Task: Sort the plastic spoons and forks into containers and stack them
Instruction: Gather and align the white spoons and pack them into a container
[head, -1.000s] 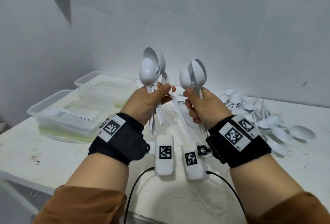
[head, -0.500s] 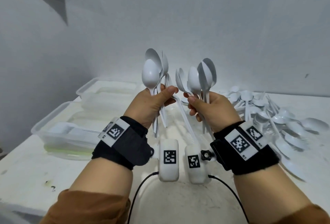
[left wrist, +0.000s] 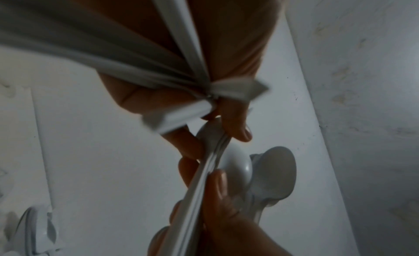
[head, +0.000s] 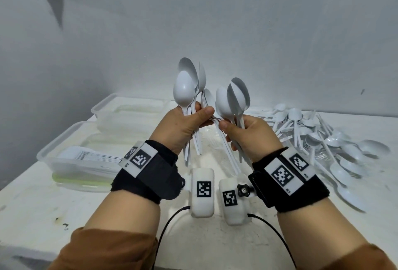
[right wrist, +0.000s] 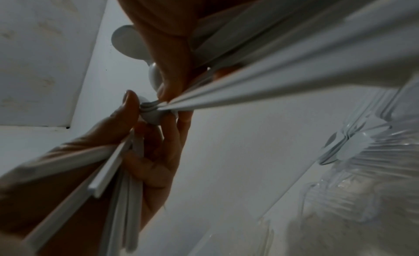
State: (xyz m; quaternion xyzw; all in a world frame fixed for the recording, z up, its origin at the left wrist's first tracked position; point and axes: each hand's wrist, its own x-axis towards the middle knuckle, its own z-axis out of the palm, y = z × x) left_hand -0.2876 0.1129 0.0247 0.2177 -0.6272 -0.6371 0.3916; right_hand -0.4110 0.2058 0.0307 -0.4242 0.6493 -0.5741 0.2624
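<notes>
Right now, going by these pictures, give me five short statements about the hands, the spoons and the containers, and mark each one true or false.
1. The left hand grips a bunch of white spoons with the bowls pointing up. True.
2. The right hand is empty. False: it grips its own bunch of spoons.
3. A loose pile of plastic cutlery lies on the table to the person's right. True.
4. The clear containers stand to the person's right. False: they stand to the left, near the wall.
5. Both bunches rest on the table. False: both are held up in the air above it.
</notes>
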